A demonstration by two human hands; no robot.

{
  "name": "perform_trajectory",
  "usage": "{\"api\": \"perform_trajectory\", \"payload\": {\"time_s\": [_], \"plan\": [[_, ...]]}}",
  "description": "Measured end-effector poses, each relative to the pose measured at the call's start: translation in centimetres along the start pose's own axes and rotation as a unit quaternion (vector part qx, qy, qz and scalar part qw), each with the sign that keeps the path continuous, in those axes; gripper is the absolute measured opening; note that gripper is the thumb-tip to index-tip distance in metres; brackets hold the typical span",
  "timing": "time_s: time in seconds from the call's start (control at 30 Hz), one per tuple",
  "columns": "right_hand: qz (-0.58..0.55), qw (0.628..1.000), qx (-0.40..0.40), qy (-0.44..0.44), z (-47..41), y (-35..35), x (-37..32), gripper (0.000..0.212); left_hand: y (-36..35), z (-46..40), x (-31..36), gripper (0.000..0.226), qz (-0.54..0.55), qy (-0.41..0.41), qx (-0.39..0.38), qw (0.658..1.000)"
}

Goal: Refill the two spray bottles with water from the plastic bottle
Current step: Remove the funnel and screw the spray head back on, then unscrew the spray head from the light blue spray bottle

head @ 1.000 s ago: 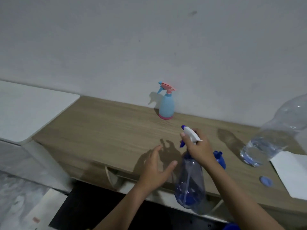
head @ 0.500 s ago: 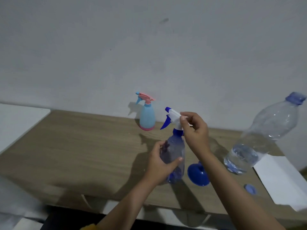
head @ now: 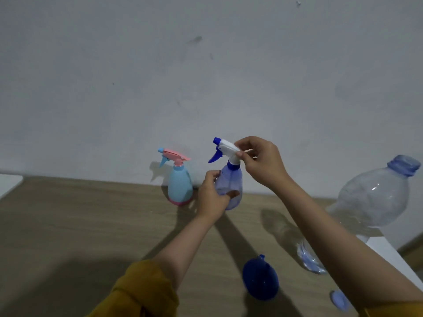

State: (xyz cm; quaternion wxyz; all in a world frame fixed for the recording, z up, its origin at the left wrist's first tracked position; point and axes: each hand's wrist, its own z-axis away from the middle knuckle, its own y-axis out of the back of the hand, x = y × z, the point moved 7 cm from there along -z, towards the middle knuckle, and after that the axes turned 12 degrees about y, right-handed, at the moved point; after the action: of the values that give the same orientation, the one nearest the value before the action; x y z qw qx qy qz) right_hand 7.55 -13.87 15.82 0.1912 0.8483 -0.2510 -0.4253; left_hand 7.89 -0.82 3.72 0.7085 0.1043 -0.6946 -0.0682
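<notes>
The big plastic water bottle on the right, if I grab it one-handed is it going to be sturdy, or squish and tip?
The plastic bottle looks thin-walled and mostly empty, so it will probably dent under a firm squeeze. Water shows only near its base, so it is likely light for its size. Its neck looks uncapped, with a loose blue cap lying on the wooden table, so tipping could spill.

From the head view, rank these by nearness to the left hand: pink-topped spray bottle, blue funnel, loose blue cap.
Measured from the left hand:
1. Pink-topped spray bottle, just to its left by the wall.
2. Blue funnel, lower right on the table, toward the camera.
3. Loose blue cap, farthest right, near the table's front edge.
</notes>
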Motion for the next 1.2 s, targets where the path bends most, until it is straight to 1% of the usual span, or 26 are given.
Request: {"api": "perform_trajectory", "payload": {"time_s": [0.27,0.33,0.43,0.53,0.57,0.6,0.63,0.7,0.73,0.77,0.8,0.83,0.87,0.93,1.0,1.07,1.13,1.2], "plan": [[0.05,0.996,-0.058,-0.045,-1.6,-2.6,5.7,0.017,-3.0,-4.5,-3.0,0.051,-0.062,0.071,0.021,0.995],[0.043,0.995,-0.066,-0.06,-1.5,-3.3,6.9,0.017,-3.2,-4.9,-3.7,0.051,-0.074,0.078,0.029,0.994],[0.032,0.996,-0.056,-0.066,-1.8,-3.7,7.9,0.018,-3.2,-5.0,-4.1,0.05,-0.091,0.083,0.03,0.992],[0.074,0.992,-0.084,-0.06,-2.2,-4.2,8.0,0.022,-3.3,-5.0,-4.4,0.054,-0.096,0.081,0.022,0.992],[0.106,0.99,-0.083,-0.048,-2.2,-4.4,7.8,0.025,-3.2,-4.7,-4.4,0.058,-0.103,0.078,0.021,0.991],[0.142,0.988,-0.058,-0.017,-2.1,-4.3,7.0,0.028,-2.8,-4.4,-4.5,0.064,-0.111,0.076,0.027,0.991],[0.166,0.985,-0.009,0.04,-2.0,-4.1,5.8,0.027,-2.2,-3.9,-4.6,0.068,-0.116,0.074,0.041,0.99],[0.164,0.967,0.084,0.178,-1.4,-4.3,2.5,0.021,-0.6,-2.9,-4.7,0.066,-0.126,0.057,0.089,0.986],[0.145,0.957,0.101,0.23,-1.2,-5.0,1.2,0.017,0.3,-2.4,-4.6,0.061,-0.138,0.044,0.121,0.982],[0.121,0.952,0.094,0.263,-1.2,-6.1,0.2,0.016,1.4,-1.9,-4.5,0.055,-0.15,0.03,0.157,0.976],[0.097,0.953,0.074,0.276,-1.3,-7.5,-0.5,0.016,2.4,-1.5,-4.5,0.052,-0.159,0.022,0.195,0.967],[0.071,0.96,0.049,0.266,-1.7,-8.8,-0.9,0.017,3.6,-1.2,-4.6,0.054,-0.163,0.02,0.236,0.958],[0.047,0.971,0.022,0.234,-2.1,-10.1,-1.0,0.019,4.8,-1.1,-4.9,0.06,-0.162,0.027,0.27,0.949],[0.015,0.988,-0.051,0.145,-2.9,-13.1,0.0,0.029,7.0,-1.6,-5.7,0.074,-0.157,0.055,0.304,0.938],[-0.006,0.991,-0.119,0.061,-3.5,-15.7,1.2,0.039,8.6,-3.0,-7.0,0.08,-0.148,0.085,0.289,0.942],[-0.037,0.988,-0.151,0.006,-3.9,-17.3,1.8,0.042,9.5,-4.5,-8.3,0.078,-0.136,0.106,0.238,0.956],[-0.047,0.988,-0.145,-0.013,-4.2,-18.0,1.9,0.036,9.8,-5.5,-9.0,0.072,-0.143,0.128,0.191,0.963],[-0.038,0.992,-0.118,-0.018,-4.2,-17.8,1.8,0.03,10.1,-5.7,-8.8,0.062,-0.162,0.131,0.183,0.961]]}}
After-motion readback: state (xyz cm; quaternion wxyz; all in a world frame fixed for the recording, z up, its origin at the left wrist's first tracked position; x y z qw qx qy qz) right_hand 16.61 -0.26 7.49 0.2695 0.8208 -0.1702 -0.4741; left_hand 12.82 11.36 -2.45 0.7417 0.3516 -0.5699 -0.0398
